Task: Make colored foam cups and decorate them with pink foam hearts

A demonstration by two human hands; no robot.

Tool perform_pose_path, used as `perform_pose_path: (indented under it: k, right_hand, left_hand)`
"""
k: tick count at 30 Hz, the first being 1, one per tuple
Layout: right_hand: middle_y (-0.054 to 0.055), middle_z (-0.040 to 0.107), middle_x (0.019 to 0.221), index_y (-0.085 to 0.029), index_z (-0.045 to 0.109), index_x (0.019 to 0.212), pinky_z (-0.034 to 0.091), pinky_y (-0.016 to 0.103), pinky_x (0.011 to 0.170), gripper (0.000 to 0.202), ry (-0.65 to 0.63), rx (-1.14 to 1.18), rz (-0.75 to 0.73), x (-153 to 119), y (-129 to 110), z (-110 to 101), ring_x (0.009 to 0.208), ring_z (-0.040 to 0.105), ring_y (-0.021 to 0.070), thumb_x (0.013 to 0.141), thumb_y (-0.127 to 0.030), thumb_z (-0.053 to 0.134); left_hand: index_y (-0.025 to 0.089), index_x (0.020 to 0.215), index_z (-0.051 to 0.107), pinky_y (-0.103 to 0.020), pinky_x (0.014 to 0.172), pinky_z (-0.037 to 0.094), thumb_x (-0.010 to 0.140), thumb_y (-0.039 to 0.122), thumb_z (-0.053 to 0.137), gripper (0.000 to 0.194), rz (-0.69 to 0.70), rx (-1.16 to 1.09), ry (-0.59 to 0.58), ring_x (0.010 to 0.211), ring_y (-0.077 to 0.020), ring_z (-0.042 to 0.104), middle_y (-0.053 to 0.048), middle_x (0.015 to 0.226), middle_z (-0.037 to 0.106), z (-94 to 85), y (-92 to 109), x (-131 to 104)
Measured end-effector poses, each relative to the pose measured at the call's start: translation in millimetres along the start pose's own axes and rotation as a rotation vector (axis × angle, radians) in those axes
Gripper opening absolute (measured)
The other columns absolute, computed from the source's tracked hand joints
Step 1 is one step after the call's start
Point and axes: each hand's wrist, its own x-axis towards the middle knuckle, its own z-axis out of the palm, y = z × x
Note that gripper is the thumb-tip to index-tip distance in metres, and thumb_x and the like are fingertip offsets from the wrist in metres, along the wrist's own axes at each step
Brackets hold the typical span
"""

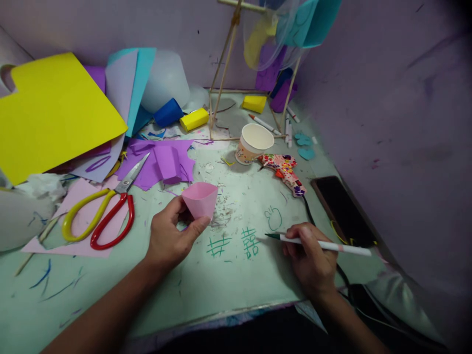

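Note:
My left hand (175, 233) is closed around a small pink paper cup shape (201, 200), open at its top and narrower below, thumb on its near side. In my right hand (313, 258) is a white marker (344, 247) with a dark green tip that points left. The tip hovers over or touches the table near green grid marks (250, 242); I cannot tell which. Another green grid (218, 246) lies just below the pink paper, and a rounded green doodle (273, 219) is above the marker.
Yellow-and-red-handled scissors (110, 209) lie at left, near purple paper (147, 169) and a large yellow sheet (55, 118). A printed paper cup (245, 150), a floral glue gun (283, 172) with its cord, and a phone (341, 209) stand or lie at right. Behind is a stick frame (223, 73).

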Motion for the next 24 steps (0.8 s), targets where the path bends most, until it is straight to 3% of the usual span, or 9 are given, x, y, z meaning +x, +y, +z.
perform_pose_path:
  k: [24]
  right_hand:
    - [-0.005, 0.046, 0.042, -0.018, 0.063, 0.067, 0.031, 0.022, 0.04, 0.027, 0.035, 0.063, 0.032, 1.0, -0.8, 3.5, 0.041, 0.041, 0.0087, 0.085, -0.037, 0.056]
  left_hand:
    - [0.013, 0.098, 0.059, -0.028, 0.06, 0.049, 0.073, 0.035, 0.065, 0.034, 0.014, -0.024, -0.032, 0.066, -0.0156, 0.059, -0.003, 0.077, 0.064, -3.0, 0.6, -2.7]
